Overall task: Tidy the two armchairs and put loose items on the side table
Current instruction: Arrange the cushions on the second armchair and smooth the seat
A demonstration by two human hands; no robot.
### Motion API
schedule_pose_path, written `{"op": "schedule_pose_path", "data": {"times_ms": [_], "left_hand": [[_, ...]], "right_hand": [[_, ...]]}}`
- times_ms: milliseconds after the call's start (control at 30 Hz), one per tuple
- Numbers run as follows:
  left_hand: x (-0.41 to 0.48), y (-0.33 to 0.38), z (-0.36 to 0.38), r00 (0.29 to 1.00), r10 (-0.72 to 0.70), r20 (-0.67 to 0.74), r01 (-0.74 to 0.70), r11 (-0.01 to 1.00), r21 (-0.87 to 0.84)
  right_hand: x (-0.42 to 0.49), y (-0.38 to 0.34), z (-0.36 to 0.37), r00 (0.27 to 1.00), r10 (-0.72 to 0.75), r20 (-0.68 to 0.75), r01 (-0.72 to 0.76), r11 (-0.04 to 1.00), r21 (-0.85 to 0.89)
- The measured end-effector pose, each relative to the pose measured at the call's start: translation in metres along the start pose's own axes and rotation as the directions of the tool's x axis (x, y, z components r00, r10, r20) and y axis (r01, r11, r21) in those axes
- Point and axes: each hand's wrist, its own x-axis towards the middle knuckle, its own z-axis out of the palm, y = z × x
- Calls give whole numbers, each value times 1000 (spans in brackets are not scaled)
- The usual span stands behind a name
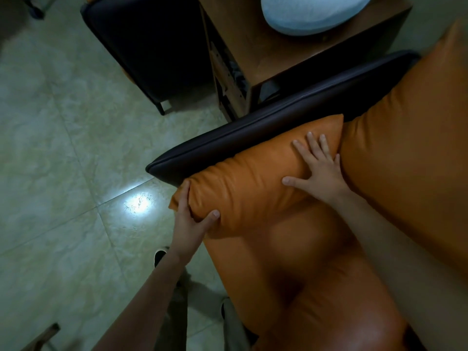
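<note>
Head view: left hand [188,225], fingers [184,196] curled, grips the orange leather cushion [248,188] at its corner; right hand [323,177] presses it, fingers [313,144] spread.

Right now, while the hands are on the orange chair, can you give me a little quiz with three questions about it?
1. True or false: the left hand grips a corner of the orange cushion.
2. What is the right hand doing? A) pressing flat on the cushion B) holding a cup C) touching the floor
3. Fill in: the pale blue item lies on the wooden side ____.
Key: 1 true; 2 A; 3 table.
</note>
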Motion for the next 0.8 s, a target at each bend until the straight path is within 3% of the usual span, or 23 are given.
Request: {"op": "schedule_pose_path", "data": {"times_ms": [100, 367, 500, 567, 633, 667, 733, 800], "left_hand": [[10, 4, 10, 1000, 8, 22, -8, 1000, 17], [5, 0, -32, 998, -33, 52, 27, 995, 97], [-29, 8, -37, 977, -77, -200, 116, 975, 188], [-48, 8, -35, 949, 56, -310, 46, 949, 313], [-54, 3, -27, 948, 265, -177, -119, 809, 575], [-53, -2, -21, 957, 283, -64, -169, 723, 670], [-48, -8, -6, 980, 189, 61, -169, 635, 754], [-42, -14, 2, 990, 127, 66, -132, 639, 758]], "right_hand": [[6, 11, -7, 1000, -20, -7, 20, 999, -50], [-5, -11, -5, 1000, 24, -3, -24, 1000, 16], [-19, -35, 8, 998, 56, -37, -49, 983, 178], [-28, -44, 19, 997, 41, -58, -30, 981, 191], [-37, -51, 33, 997, 20, -79, -8, 989, 148], [-41, -54, 39, 996, 17, -84, -6, 991, 134], [-47, -57, 48, 997, 24, -72, -15, 993, 121], [-49, -56, 51, 999, 19, -39, -16, 996, 90]]}}
